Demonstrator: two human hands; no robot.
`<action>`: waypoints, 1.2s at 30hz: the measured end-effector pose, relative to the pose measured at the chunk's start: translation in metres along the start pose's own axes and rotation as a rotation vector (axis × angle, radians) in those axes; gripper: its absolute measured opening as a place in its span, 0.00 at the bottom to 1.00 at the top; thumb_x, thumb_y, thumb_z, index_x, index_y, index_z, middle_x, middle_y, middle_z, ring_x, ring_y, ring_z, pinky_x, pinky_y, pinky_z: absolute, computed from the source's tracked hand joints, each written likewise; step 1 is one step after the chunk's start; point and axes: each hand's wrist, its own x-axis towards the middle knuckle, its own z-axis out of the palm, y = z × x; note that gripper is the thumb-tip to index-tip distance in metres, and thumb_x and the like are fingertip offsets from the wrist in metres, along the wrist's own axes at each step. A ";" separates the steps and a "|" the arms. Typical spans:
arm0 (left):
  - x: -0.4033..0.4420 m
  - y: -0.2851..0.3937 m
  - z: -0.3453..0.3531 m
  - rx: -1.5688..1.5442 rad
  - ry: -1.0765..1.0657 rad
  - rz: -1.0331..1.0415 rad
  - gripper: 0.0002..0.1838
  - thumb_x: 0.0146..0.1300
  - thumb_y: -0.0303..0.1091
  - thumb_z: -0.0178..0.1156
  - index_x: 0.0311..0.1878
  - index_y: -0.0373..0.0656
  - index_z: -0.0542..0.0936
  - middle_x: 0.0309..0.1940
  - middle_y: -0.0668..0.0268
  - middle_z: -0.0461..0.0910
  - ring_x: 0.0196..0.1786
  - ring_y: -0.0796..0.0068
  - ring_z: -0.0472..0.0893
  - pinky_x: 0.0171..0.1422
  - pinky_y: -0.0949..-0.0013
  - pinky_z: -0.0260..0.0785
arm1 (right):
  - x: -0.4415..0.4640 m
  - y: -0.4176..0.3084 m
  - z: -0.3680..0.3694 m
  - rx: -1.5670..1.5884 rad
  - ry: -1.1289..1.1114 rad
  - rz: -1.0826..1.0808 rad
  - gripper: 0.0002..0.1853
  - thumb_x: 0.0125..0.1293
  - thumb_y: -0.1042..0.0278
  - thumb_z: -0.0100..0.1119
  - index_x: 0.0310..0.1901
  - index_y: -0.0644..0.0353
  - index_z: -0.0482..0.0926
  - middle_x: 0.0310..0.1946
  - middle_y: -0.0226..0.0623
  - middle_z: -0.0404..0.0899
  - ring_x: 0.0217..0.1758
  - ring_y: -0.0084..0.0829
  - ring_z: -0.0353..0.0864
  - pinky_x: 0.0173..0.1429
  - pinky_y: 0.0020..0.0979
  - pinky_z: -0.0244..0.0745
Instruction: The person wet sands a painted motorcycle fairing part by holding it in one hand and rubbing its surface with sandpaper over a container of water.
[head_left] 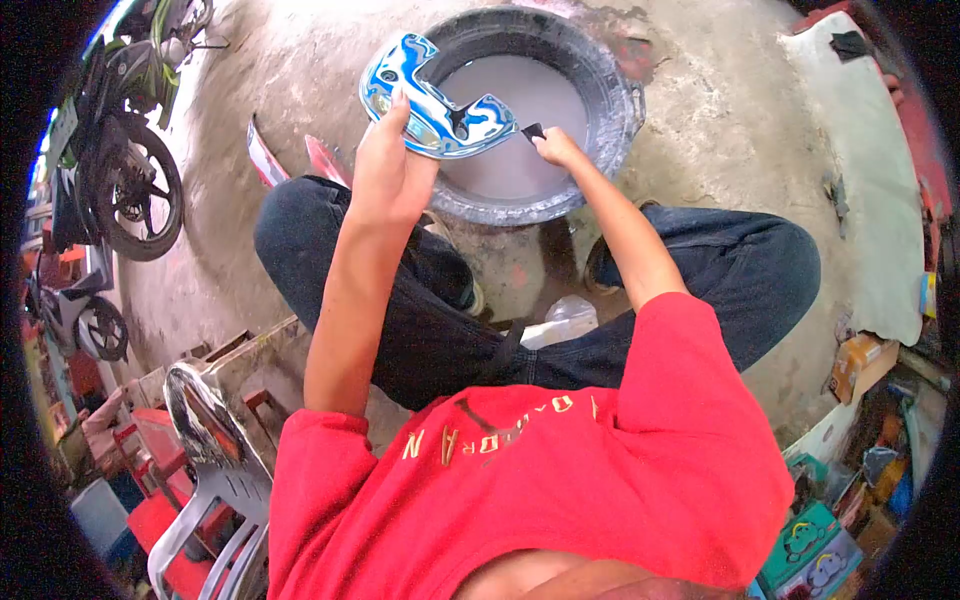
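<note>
A glossy, curved blue-and-silver panel (pixel 430 108) with a notched edge is tilted over the left rim of a dark round tub (pixel 610 140). My left hand (pixel 393 165) grips its lower left part, the thumb on top and the other fingers hidden underneath. Between the fingers of my right hand (pixel 558 147) is a small black piece of sandpaper (pixel 533 132), close to the panel's right tip. I cannot tell whether the two touch. Cloudy greyish water (pixel 515 140) partly fills the tub below both hands.
Red-and-white panels (pixel 266 155) lie on the concrete floor left of the tub. A motorcycle (pixel 125 170) stands farther left, and a grey plastic chair (pixel 220 480) is at lower left. At right are a pale sheet (pixel 860 190), a cardboard box (pixel 862 365) and assorted clutter.
</note>
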 end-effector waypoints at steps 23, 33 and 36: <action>-0.006 -0.002 0.000 0.047 -0.060 -0.052 0.18 0.78 0.33 0.49 0.65 0.36 0.69 0.60 0.58 0.78 0.61 0.64 0.79 0.70 0.55 0.69 | -0.006 -0.135 -0.188 -0.030 0.344 -0.736 0.33 0.64 0.34 0.59 0.39 0.65 0.86 0.29 0.48 0.86 0.34 0.39 0.86 0.44 0.41 0.78; -0.023 -0.008 0.023 0.238 -0.278 -0.055 0.19 0.69 0.27 0.62 0.61 0.36 0.74 0.53 0.63 0.82 0.53 0.70 0.84 0.59 0.63 0.78 | -0.217 -0.210 -0.199 -0.278 0.203 -1.191 0.30 0.62 0.81 0.57 0.67 0.54 0.73 0.59 0.48 0.80 0.63 0.48 0.79 0.66 0.39 0.74; -0.030 -0.003 0.030 0.281 -0.285 -0.088 0.22 0.66 0.25 0.65 0.62 0.37 0.73 0.52 0.63 0.82 0.53 0.71 0.83 0.58 0.63 0.78 | -0.211 -0.205 -0.202 -0.287 0.369 -1.231 0.28 0.62 0.80 0.54 0.66 0.58 0.73 0.63 0.49 0.76 0.66 0.47 0.77 0.70 0.40 0.71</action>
